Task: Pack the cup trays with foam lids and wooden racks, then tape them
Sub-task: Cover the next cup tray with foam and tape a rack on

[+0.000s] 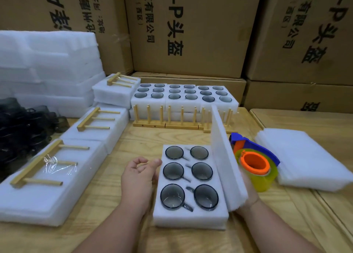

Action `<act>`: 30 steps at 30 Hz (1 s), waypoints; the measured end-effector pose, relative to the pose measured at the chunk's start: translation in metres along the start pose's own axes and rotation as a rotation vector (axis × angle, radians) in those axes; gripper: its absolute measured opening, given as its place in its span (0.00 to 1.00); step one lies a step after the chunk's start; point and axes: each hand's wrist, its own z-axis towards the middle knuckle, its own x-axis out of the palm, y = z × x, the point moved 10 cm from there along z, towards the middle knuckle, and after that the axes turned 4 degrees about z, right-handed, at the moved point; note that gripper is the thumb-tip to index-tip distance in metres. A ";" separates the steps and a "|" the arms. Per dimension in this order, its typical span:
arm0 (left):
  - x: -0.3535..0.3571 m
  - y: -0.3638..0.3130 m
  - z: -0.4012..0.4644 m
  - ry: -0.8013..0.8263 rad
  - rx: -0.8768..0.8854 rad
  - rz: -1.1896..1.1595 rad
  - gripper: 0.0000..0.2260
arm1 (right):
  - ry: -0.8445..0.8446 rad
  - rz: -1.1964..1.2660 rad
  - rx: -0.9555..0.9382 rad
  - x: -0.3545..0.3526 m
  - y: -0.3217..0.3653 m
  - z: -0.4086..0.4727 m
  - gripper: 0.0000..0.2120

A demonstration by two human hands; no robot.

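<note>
**Q:** Item one, the tray in front of you?

**A:** Cup tray [191,217], white foam, six dark glass cups [173,171] seated two by three, handles tucked in slots. It lies flat on the wooden table [122,239], dead centre before me.

**Q:** Your hands?

**A:** My left hand [138,178], at nine o'clock of the tray, rests against its left edge; thumb touching the foam, the other fingers loosely curled, gripping nothing. My right hand [248,193], at three o'clock, is mostly hidden behind the foam lid [225,165]. It holds that lid, which stands steeply tilted along the tray's right edge, its lower edge touching the tray. How the fingers wrap it I cannot tell exactly.

**Q:** Behind the lid?

**A:** Tape dispenser [256,165], blue frame, orange core, yellowish roll, at two o'clock, just beside my right hand. Further at three o'clock, a stack of foam sheets [305,157].

**Q:** Twelve o'clock?

**A:** Three more filled trays [183,98] side by side, uncovered. In front of them, upright wooden racks [166,119] with pegs pointing up.

**Q:** Left side?

**A:** Ten to eight o'clock: a diagonal row of three closed packs [47,191], each with a wooden rack [38,166] lying on top; the nearest shows clear tape [57,166] across it. Beyond, at ten o'clock, dark loose cups [28,126] and piled foam [47,61]. Cardboard boxes [191,33] form the back wall.
</note>
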 end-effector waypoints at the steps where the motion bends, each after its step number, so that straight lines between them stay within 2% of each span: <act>1: 0.000 0.000 0.000 0.000 -0.002 0.007 0.15 | -0.032 -0.074 -0.033 -0.003 0.005 -0.001 0.15; 4: 0.000 -0.002 -0.003 0.007 0.000 0.010 0.13 | 0.037 -0.073 -0.132 0.012 0.015 -0.012 0.16; 10: 0.003 -0.008 -0.005 0.037 0.052 0.057 0.09 | -0.033 -0.120 -0.151 0.008 0.017 -0.011 0.26; 14: 0.017 -0.012 -0.008 0.160 0.131 0.096 0.04 | -0.030 -0.135 -0.112 0.011 0.015 -0.009 0.16; 16: 0.024 -0.010 -0.009 0.222 0.113 0.068 0.05 | -0.030 -0.157 -0.105 0.012 0.016 -0.012 0.15; 18: 0.027 -0.009 -0.010 0.262 0.100 0.051 0.08 | -0.047 -0.175 -0.086 0.012 0.018 -0.014 0.19; 24: 0.038 -0.016 -0.014 0.351 0.133 0.089 0.30 | -0.079 -0.223 0.136 0.013 0.013 -0.018 0.16; 26: 0.041 -0.015 -0.014 0.386 0.129 0.118 0.30 | -0.104 -0.295 0.156 0.014 0.019 -0.022 0.14; 30: 0.044 -0.008 -0.013 0.438 0.098 0.117 0.20 | -0.061 -0.389 0.178 0.027 0.025 -0.031 0.14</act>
